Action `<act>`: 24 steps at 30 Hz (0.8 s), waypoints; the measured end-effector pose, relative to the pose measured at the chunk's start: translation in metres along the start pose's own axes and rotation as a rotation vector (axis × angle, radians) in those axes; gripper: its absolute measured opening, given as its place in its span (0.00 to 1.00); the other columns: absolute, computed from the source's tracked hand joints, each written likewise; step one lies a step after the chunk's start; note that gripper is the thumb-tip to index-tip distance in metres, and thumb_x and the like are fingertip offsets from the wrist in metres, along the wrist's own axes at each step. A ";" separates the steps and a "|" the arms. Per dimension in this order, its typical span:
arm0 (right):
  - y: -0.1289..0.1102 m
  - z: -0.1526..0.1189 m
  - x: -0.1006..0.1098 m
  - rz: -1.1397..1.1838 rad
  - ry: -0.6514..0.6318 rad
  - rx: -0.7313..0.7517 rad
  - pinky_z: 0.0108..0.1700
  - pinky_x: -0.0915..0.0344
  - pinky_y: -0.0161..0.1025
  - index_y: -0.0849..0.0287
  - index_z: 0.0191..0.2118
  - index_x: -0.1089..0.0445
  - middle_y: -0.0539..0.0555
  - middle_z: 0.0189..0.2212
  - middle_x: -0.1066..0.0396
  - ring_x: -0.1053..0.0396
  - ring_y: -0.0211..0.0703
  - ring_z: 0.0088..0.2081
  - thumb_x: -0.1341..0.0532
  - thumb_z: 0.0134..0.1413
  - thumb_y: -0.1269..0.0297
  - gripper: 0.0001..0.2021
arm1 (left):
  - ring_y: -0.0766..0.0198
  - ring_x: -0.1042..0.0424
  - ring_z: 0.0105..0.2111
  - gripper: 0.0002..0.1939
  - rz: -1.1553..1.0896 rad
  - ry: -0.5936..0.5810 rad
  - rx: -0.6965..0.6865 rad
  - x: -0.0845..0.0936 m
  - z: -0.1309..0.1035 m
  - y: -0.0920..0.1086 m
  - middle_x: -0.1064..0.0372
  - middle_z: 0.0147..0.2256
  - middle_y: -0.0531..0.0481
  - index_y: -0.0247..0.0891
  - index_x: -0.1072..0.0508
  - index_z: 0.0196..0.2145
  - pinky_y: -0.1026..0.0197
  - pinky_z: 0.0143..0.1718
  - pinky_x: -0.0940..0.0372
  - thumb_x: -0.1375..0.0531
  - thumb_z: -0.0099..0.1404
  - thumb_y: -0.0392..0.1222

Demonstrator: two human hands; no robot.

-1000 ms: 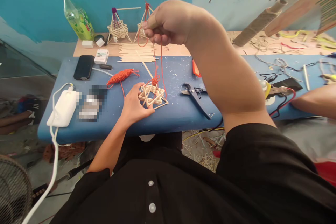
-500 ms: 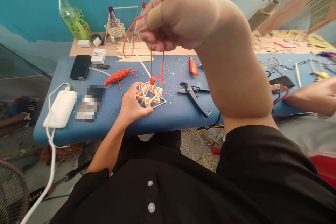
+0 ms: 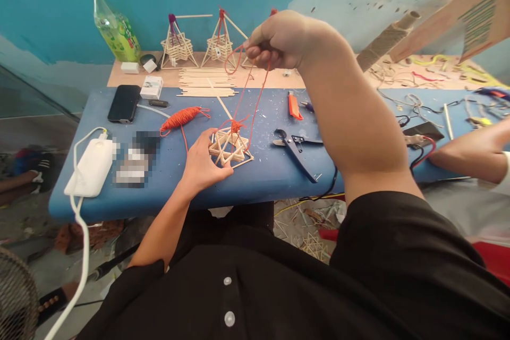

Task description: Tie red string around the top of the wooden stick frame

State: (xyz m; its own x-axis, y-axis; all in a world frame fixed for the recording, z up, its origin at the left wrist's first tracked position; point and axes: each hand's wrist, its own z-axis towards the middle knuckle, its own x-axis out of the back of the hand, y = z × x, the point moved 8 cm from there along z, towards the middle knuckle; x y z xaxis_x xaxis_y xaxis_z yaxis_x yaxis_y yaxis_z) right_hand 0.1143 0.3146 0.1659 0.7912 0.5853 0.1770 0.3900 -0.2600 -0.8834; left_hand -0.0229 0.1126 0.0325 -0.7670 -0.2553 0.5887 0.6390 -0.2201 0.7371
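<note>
1. A white power bank (image 3: pixel 91 167) with a white cord lies on the blue worktop (image 3: pixel 167 180). Behind it are a black phone (image 3: pixel 124 103) and a green-capped bottle (image 3: pixel 117 37).
2. A fat roll of orange string (image 3: pixel 181 119) lies near the left hand. Behind it, on the tan board (image 3: pixel 115 75), stands a stick shape with a purple top (image 3: pixel 177 49).
3. The left hand (image 3: pixel 201 162) has its thumb and fingers closed on the side of the small stick frame (image 3: pixel 231 147).
4. That frame is at the front part of the worktop, with an orange knot on top. Thin sticks (image 3: pixel 205 82) lie in a pile behind it.
5. Orange thread (image 3: pixel 260 101) goes up from the frame to the right hand (image 3: pixel 277 42). Its fingers are pinched together on the thread, high up, and a loop hangs beside them.
6. Dark cutters (image 3: pixel 297 154) lie open right of the frame, with an orange tool (image 3: pixel 294 105) behind them.
7. At the far right, another person's arm (image 3: pixel 470 154) reaches over the worktop.
</note>
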 end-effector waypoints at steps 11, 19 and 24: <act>-0.004 0.022 -0.026 -0.406 -0.271 0.235 0.28 0.44 0.26 0.56 0.20 0.44 0.39 0.16 0.47 0.49 0.25 0.22 0.44 0.66 0.76 0.21 | 0.49 0.19 0.48 0.44 -0.001 -0.016 -0.007 -0.005 -0.004 -0.002 0.22 0.54 0.42 0.41 0.35 0.65 0.46 0.50 0.22 0.29 0.50 0.39; -0.043 -0.087 -0.046 -0.082 -0.191 0.463 0.31 0.36 0.36 0.57 0.17 0.46 0.45 0.20 0.54 0.45 0.32 0.22 0.58 0.71 0.79 0.28 | 0.50 0.20 0.50 0.43 0.029 0.036 -0.030 -0.003 -0.005 0.001 0.24 0.56 0.41 0.39 0.34 0.65 0.45 0.53 0.22 0.30 0.51 0.38; -0.037 -0.116 -0.067 -0.562 -0.029 0.462 0.25 0.55 0.37 0.57 0.20 0.39 0.46 0.19 0.47 0.52 0.34 0.23 0.42 0.69 0.75 0.23 | 0.51 0.20 0.48 0.43 0.040 0.045 -0.028 -0.003 -0.005 -0.001 0.23 0.57 0.41 0.40 0.33 0.64 0.45 0.54 0.22 0.29 0.51 0.38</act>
State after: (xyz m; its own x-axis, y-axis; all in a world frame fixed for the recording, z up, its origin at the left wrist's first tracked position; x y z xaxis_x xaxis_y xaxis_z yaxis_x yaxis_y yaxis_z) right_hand 0.1019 0.1958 0.2374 0.5144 0.5570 0.6520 0.4901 0.4329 -0.7565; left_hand -0.0211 0.1092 0.0290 -0.7379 -0.3061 0.6015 0.6709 -0.2349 0.7034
